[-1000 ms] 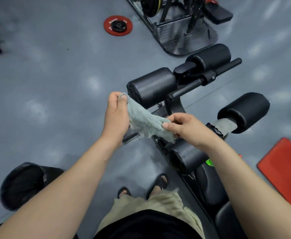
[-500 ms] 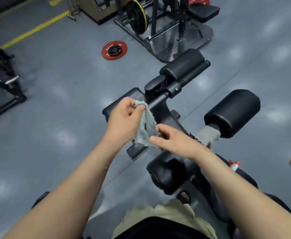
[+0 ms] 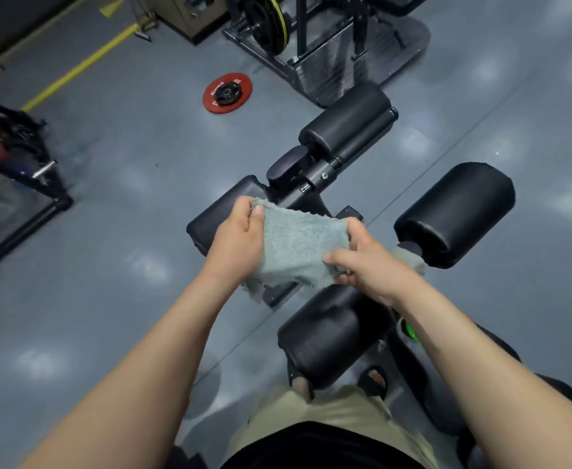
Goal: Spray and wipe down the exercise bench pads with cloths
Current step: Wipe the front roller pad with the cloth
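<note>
A grey-green cloth (image 3: 294, 245) is stretched out between both hands above the bench. My left hand (image 3: 235, 238) pinches its left edge, thumb on top. My right hand (image 3: 366, 262) grips its right edge. Below them lies the black exercise bench with several roller pads: a near one (image 3: 328, 336), a right one (image 3: 457, 211), a left one (image 3: 213, 218) partly behind my left hand, and a far one (image 3: 345, 120). A second pale cloth (image 3: 410, 258) lies beside the right pad. A green bit of a spray bottle (image 3: 408, 328) peeks out under my right forearm.
A red weight plate (image 3: 227, 93) lies on the grey floor beyond the bench. A black plate rack (image 3: 315, 38) stands at the back. A dark frame (image 3: 17, 184) is at the left edge. My sandalled feet (image 3: 372, 380) stand beside the near pad.
The cloth was bunched between my hands and is now pulled open and flat. The view has tilted up, showing more floor and the rack.
</note>
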A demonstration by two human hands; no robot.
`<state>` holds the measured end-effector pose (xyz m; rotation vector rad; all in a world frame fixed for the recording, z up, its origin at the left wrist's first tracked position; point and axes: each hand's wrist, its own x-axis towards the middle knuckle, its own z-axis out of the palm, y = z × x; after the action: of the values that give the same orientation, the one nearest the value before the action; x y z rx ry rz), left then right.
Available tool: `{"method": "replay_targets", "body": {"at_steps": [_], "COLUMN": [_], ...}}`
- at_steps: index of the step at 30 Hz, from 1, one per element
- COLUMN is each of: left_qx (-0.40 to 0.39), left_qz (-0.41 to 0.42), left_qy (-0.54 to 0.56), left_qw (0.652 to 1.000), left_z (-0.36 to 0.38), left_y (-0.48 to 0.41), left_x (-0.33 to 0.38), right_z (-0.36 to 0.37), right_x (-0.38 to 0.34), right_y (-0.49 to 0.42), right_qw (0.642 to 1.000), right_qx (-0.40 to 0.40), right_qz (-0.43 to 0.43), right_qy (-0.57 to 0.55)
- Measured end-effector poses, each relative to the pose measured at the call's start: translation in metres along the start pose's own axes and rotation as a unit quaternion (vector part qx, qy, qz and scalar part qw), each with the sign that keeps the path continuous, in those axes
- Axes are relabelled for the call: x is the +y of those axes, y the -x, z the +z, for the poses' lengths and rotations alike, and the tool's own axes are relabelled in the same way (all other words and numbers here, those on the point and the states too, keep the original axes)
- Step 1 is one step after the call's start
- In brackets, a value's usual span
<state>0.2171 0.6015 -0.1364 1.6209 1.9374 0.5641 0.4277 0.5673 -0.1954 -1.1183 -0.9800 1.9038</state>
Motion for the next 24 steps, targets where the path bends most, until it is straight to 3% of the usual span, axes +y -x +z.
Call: {"method": "replay_targets", "body": {"at_steps": [4, 10, 15, 21, 24], "left_qx": [-0.018, -0.023, -0.099, -0.150, -0.098], "left_qz": [-0.014, 0.039, 0.061, 0.063, 0.088], "left_qy": [-0.034, -0.052, -0.097, -0.112, -0.105], "left_qw": [0.999, 0.998, 0.989, 0.980, 0.986], "left_z": [-0.009, -0.027, -0.016, 0.013, 0.024], "left_y": [-0.022, -0.074, -0.118, -0.100, -0.086], "left_x": [-0.005, -0.007, -0.003, -0.014, -0.015], "right_z": [0.001, 0.024, 0.027, 0.009, -0.006], "right_x": [0.002, 0.001, 0.013, 0.032, 0.032], "right_y": [-0.006, -0.031, -0.068, -0.070, -0.059], "right_qw": [0.994, 0.991, 0.969, 0.951, 0.944], "right_qx": [0.036, 0.084, 0.220, 0.274, 0.305], "right_qz": [-0.021, -0.038, 0.012, 0.067, 0.060], "right_qy": [0.104, 0.093, 0.114, 0.130, 0.112]}}
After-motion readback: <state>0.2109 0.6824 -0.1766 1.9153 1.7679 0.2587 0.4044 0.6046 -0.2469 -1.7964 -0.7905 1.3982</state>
